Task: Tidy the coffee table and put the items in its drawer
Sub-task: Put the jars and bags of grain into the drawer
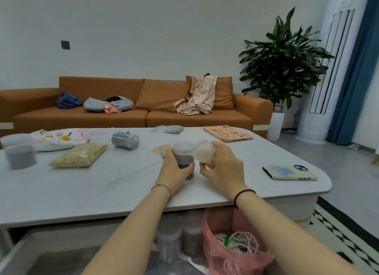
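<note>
Left hand [176, 170] wraps the dark-filled jar [185, 161] standing mid-desk [102, 188], right hand [223, 168] grips a tilted clear jar of pale grain [205, 151] just beside it — both look like light, slick, rigid plastic, so I'd grab round the body, not the lid.

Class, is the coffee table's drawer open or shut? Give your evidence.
Open. The drawer is pulled out beneath the tabletop, and jars and a pink bag holding white cord stand inside it.
</note>
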Motion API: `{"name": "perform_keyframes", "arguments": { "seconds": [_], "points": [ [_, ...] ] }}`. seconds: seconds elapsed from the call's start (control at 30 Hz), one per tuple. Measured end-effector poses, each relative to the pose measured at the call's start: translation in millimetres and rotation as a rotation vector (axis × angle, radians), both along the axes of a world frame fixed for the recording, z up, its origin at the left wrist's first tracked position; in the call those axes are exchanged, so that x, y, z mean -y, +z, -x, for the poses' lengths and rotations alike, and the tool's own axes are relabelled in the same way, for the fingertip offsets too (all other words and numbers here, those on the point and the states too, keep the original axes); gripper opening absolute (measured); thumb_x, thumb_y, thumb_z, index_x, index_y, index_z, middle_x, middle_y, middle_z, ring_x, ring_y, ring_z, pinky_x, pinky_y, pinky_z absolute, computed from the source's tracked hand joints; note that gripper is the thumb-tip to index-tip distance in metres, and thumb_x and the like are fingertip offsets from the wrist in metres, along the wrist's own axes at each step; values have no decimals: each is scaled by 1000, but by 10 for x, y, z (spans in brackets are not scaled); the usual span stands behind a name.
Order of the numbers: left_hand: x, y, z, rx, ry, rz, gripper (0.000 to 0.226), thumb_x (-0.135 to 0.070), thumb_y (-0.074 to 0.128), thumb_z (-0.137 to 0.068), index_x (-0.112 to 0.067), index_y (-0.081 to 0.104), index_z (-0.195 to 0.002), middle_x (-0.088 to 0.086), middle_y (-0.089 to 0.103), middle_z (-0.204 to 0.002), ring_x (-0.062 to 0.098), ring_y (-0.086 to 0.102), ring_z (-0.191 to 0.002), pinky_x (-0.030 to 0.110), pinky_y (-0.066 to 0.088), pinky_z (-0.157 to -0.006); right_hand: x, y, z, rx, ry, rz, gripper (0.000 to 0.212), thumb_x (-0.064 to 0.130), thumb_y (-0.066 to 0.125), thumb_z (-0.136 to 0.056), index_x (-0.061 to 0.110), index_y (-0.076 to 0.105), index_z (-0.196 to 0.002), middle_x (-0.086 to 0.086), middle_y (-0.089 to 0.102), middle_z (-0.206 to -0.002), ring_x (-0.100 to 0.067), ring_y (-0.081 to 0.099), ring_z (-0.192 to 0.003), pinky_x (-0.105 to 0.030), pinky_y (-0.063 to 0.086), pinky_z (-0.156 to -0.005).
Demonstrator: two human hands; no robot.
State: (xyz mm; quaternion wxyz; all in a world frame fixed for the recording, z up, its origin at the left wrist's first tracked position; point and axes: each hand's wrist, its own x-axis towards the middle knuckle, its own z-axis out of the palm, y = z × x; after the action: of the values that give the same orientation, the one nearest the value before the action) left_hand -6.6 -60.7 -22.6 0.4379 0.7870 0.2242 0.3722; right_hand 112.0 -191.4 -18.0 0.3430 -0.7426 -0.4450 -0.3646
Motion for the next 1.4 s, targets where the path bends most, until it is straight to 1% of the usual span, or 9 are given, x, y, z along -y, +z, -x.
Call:
{"name": "perform_keyframes", "arguments": {
  "seconds": [0.17,0.27,0.4,0.53,0.7,0.87,1.0,1.27,1.4],
  "points": [
    [88,32,413,29,-24,-9,61,-29,81,-76,-27,38,-119,-13,56,-112,2,57,-105,14,44,-77,137,-53,478,-6,173,112,66,44,75,-74,22,46,-129,4,60,-120,-19,60,-107,-34,52,-63],
    [142,19,708,35,-21,-3,60,-36,83,-76,-28,43,-119,-15,57,-113,5,60,-105,23,52,-84,249,-12,714,-108,290,89,78,38,77,-78,21,40,-144,0,57,-130,-19,58,-113,-39,56,-75],
    [205,35,1179,0,55,-25,62,-51,86,-68,-31,50,-115,-14,60,-110,6,65,-94,32,58,-78,381,120,998,-138,456,171,89,37,76,-82,45,23,-152,7,49,-117,-13,56,-97,-35,55,-74],
    [342,71,1627,19,29,-33,57,-43,88,-69,-32,55,-113,-17,64,-111,-1,62,-93,22,56,-73,468,231,1195,-275,639,162,73,36,83,-78,35,47,-141,13,52,-121,-4,54,-110,-32,54,-87],
    [441,164,2004,-81,-154,7,53,-39,88,-67,-30,63,-113,-14,72,-105,-4,65,-79,15,51,-65,680,302,1301,-569,866,274,65,32,87,-76,36,55,-132,16,56,-133,-12,59,-114,-34,61,-82],
    [451,1,2064,-338,-266,-111,58,-42,92,-63,-33,63,-112,-16,71,-106,-1,66,-93,18,54,-76,847,96,1356,-389,691,617,81,44,89,-67,45,45,-134,23,51,-128,3,49,-119,-21,47,-93],
    [433,-177,1961,-470,-283,-234,63,-46,94,-58,-35,60,-110,-19,67,-106,-3,63,-97,21,54,-85,896,-19,1389,-260,507,786,82,48,87,-61,42,41,-128,23,52,-121,-4,52,-108,-30,51,-89],
    [497,-394,1666,-655,-302,-394,68,-47,93,-55,-28,54,-107,-14,60,-103,5,58,-96,30,53,-83,858,-128,1257,-113,337,893,69,47,81,-67,30,47,-124,15,58,-110,-10,52,-96,-28,40,-81],
    [463,-466,1591,-718,-300,-449,70,-44,92,-54,-25,54,-110,-10,57,-107,10,56,-98,37,53,-85,764,-303,1202,-74,308,922,55,48,76,-65,31,46,-108,15,52,-93,-10,49,-85,-33,39,-78]
  ]
}}
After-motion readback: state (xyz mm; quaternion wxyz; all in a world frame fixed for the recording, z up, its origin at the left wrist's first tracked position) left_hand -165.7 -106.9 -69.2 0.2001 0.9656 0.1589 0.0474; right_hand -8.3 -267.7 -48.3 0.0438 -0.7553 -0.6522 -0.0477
